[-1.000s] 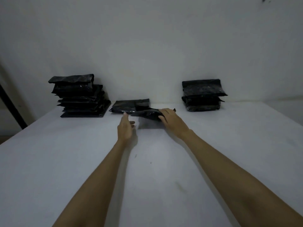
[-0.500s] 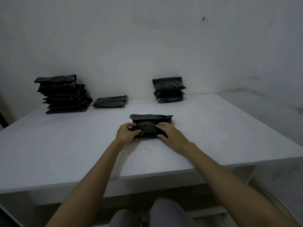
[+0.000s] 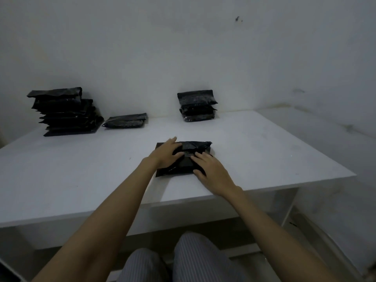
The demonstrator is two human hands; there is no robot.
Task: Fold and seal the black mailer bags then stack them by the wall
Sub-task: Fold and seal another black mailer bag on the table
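four lots of black bags: three along the desk's (image 3: 61,169) far edge by the wall (image 3: 142,47), one nearer the front edge under the hands.
tall stack (image 3: 65,112): far left corner of the desk, against the wall, many bags piled unevenly, the top one jutting left.
single bag (image 3: 125,122): flat on the desk just right of the tall stack, near the far edge.
left hand (image 3: 164,154): lies on the left half of the mailer bag (image 3: 184,159), fingers stretched fairly straight across its top, pressing down, not curled round it.
mailer bag: flat on the desk, right of the middle, nearer the front edge than the far one; its far end looks crumpled and folded over.
right hand (image 3: 211,173): rests on the bag's right near corner, fingers spread and laid on the plastic, thumb at the near edge; whether it pinches a fold cannot be told.
short stack (image 3: 197,105): at the far edge against the wall, right of the single bag.
striped trousers (image 3: 183,259): below the front edge.
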